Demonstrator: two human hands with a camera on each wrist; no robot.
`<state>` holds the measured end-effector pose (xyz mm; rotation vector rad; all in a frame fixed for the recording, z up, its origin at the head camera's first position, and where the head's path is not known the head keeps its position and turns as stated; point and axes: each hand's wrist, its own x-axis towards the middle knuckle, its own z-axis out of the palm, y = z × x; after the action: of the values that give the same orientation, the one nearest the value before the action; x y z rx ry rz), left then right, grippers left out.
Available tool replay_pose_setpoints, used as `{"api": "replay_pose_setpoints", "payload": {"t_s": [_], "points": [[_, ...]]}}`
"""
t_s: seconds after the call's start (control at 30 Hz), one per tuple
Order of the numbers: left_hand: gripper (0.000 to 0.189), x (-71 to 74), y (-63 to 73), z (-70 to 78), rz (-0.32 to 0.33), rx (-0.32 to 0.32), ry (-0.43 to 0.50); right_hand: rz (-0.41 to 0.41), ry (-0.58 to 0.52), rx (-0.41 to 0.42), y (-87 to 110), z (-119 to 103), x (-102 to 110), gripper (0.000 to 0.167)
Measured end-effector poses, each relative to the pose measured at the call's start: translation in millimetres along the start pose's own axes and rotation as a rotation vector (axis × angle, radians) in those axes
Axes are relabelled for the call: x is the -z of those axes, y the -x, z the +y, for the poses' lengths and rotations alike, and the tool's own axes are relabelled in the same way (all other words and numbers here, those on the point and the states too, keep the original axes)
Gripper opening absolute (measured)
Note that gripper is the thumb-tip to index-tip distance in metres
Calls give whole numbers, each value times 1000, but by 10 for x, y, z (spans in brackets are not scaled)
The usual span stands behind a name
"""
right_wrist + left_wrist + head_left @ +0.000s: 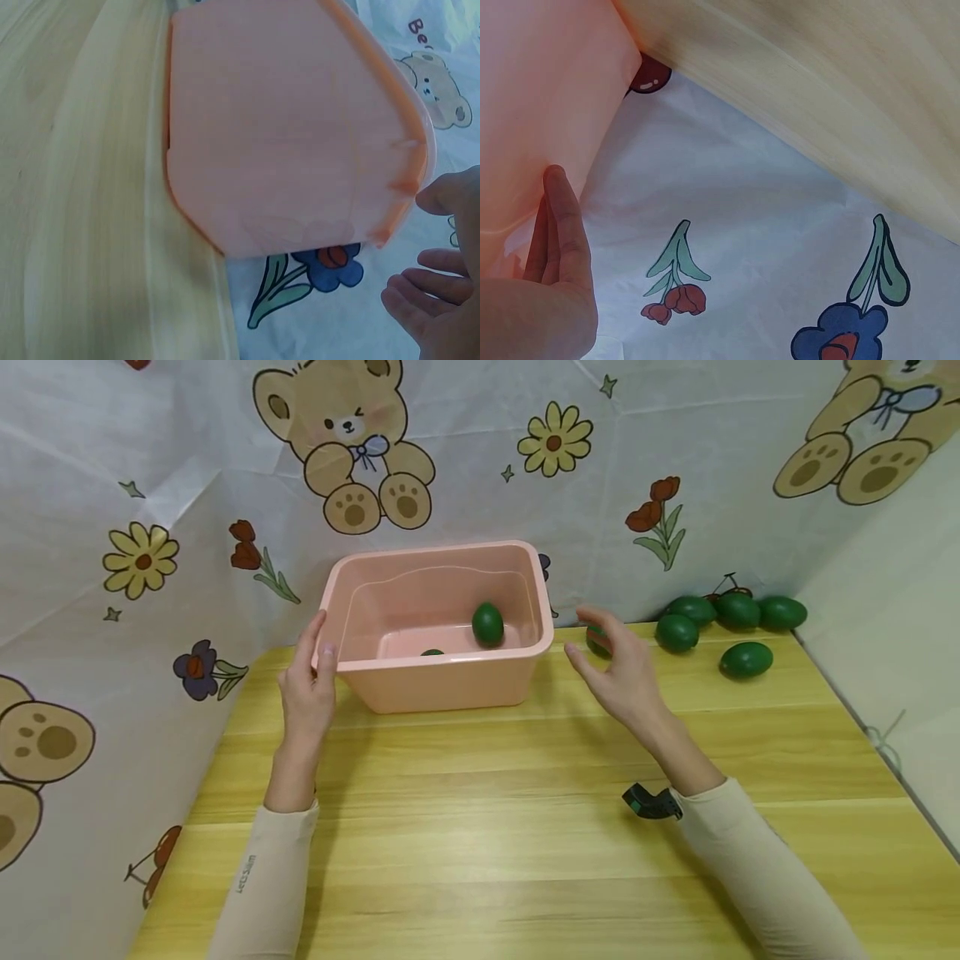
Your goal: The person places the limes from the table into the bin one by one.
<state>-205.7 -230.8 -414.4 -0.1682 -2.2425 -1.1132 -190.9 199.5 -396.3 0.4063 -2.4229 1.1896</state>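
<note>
A pink plastic bin [442, 685] stands at the back of the wooden table. Inside it, one glossy dark green egg-shaped object [488, 625] shows fully, and the top of a second green one [432, 652] peeks over the front rim. My left hand [309, 689] touches the bin's left end; in the left wrist view its straight fingers [568, 232] lie along the outer wall. To the right of the bin, my right hand [618, 668] has thumb and fingers spread, holding nothing. Another green egg-shaped object [597, 642] is partly hidden behind that hand.
Several more green egg-shaped objects [738, 610] lie at the table's back right corner. A printed cloth [480, 468] with bears and flowers hangs behind and on the left. A black strap-like device [651, 802] sits at the right wrist. A pale wall [900, 610] borders the right side.
</note>
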Motion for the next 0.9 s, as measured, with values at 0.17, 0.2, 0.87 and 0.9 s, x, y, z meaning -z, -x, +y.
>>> {"api": "replay_pose_setpoints", "payload": {"t_s": [0.17, 0.2, 0.87, 0.9], "points": [[47, 4, 5, -17, -2, -1, -4, 26, 48, -16, 59, 165, 90, 48], [47, 3, 5, -14, -3, 0, -5, 34, 53, -17, 74, 202, 113, 48], [49, 16, 8, 36, -20, 2, 9, 118, 215, -169, 358, 805, 834, 48], [49, 15, 7, 36, -21, 3, 10, 124, 225, -178, 379, 843, 876, 49]]}}
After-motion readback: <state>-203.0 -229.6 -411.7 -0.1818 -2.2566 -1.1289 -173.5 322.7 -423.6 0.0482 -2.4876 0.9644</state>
